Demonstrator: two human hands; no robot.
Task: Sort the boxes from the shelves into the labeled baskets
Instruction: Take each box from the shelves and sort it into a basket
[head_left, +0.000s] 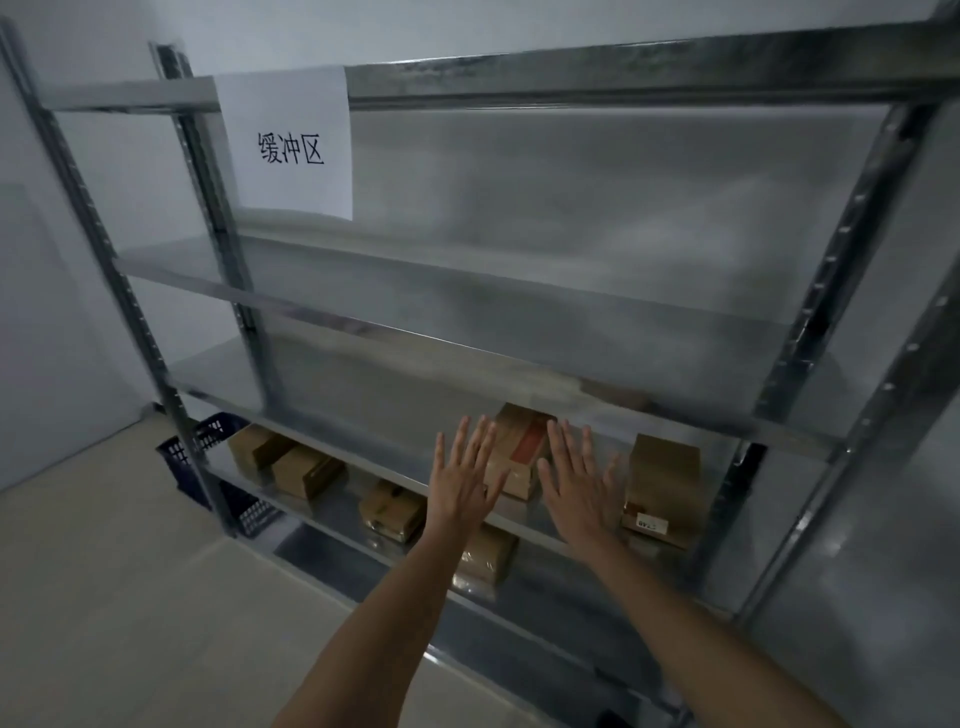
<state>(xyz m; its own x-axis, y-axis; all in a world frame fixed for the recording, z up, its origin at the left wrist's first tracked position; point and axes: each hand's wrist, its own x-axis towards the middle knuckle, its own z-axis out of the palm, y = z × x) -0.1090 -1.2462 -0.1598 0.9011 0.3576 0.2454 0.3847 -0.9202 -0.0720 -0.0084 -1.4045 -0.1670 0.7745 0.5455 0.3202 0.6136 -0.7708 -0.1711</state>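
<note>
A brown cardboard box with a red label (519, 447) stands on a lower level of the metal shelf rack (467, 353). My left hand (465, 475) is just left of it and my right hand (576, 480) just right of it, both with fingers straight and spread, holding nothing. I cannot tell whether either hand touches the box. More cardboard boxes sit on the low shelves: two at the left (283, 462), one in the middle (392, 512), one below my left wrist (485, 558) and a taller one with a white sticker at the right (662, 491).
A dark blue slotted basket (208, 457) stands on the floor behind the rack's left post. A white paper sign with black characters (291, 145) hangs on the top shelf beam. The upper shelf levels carry nothing. Pale floor lies to the left.
</note>
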